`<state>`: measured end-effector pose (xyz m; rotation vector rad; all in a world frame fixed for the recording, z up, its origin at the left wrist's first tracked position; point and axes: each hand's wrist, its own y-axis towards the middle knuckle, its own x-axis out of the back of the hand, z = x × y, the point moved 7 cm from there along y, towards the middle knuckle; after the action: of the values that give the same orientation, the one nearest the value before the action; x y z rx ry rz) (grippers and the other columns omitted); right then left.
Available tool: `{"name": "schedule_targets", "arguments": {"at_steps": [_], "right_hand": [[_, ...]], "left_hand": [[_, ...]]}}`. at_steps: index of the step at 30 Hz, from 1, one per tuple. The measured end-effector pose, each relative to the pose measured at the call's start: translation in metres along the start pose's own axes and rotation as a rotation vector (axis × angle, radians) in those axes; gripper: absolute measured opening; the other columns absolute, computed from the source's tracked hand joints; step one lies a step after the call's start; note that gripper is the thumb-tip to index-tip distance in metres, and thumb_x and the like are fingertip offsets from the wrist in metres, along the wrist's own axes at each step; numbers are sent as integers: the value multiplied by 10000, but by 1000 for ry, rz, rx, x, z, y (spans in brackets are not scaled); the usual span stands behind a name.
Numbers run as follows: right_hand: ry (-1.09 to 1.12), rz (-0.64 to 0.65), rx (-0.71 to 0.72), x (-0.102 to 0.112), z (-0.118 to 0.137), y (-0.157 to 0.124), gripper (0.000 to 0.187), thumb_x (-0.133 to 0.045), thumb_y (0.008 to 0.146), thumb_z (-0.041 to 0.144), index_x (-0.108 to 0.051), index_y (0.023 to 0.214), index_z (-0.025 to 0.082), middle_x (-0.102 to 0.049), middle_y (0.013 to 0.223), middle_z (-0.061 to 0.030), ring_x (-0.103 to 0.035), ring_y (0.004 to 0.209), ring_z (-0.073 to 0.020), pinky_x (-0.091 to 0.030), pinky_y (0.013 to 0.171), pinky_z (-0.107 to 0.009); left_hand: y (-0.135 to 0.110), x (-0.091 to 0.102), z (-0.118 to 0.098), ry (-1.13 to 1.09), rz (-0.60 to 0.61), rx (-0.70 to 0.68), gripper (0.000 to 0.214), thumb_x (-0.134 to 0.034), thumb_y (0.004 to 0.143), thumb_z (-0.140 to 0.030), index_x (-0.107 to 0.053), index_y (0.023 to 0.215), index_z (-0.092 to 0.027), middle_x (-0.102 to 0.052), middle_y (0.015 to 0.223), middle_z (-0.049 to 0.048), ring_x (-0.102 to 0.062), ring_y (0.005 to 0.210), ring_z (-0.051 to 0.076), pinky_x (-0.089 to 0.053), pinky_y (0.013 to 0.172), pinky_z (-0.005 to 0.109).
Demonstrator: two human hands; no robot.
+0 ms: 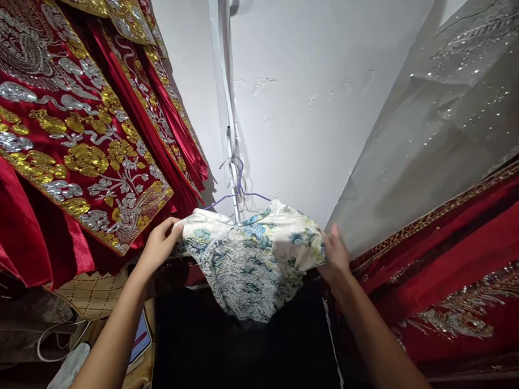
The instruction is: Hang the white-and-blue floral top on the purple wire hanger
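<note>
A short-sleeved top (pixel 248 262) with a white, blue and dark pattern hangs in front of me on a thin purple wire hanger (pixel 240 185). The hanger's hook is at a pale vertical strip by the wall. At the end of the left sleeve, my left hand (pixel 162 242) pinches the fabric between thumb and fingers. My right hand (pixel 336 254) is closed at the edge of the other sleeve, somewhat blurred, with part of its fingers hidden behind the cloth. Both sleeves are spread outward.
Red garments with gold and silver sequins (pixel 86 160) hang at the left. On the right are a sheer glittery fabric (pixel 415 137) and a red embellished garment (pixel 460 292). A phone (pixel 141 338), a white cable (pixel 41 346) and a tan quilted item (pixel 96 294) lie lower left.
</note>
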<state>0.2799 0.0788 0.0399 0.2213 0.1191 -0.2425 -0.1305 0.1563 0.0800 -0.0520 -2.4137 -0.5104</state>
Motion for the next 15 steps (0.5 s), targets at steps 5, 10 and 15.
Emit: {"name": "schedule_targets", "arguments": {"at_steps": [5, 10, 15], "right_hand": [[-100, 10, -90, 14, 20, 6, 435, -698, 786, 611, -720, 965, 215, -740, 781, -46, -711, 743, -265, -553, 633, -338], [13, -234, 60, 32, 66, 7, 359, -724, 788, 544, -731, 926, 213, -740, 832, -92, -706, 738, -267, -550, 595, -339], [44, -445, 89, 61, 53, -39, 297, -698, 821, 511, -715, 881, 221, -717, 791, -107, -677, 676, -242, -514, 521, -327]], "left_hand": [[8, -6, 4, -166, -180, 16, 388, -546, 887, -452, -609, 1116, -144, -690, 1066, 91, -646, 966, 214, -504, 861, 302], [19, 0, -51, -292, -239, -129, 526, -590, 888, -442, -498, 1348, -203, -567, 1381, 117, -558, 1260, 248, -477, 1024, 335], [-15, 14, -95, -285, -300, -233, 384, -647, 895, -404, -633, 1235, -225, -539, 1406, 98, -472, 1344, 270, -382, 1123, 377]]}}
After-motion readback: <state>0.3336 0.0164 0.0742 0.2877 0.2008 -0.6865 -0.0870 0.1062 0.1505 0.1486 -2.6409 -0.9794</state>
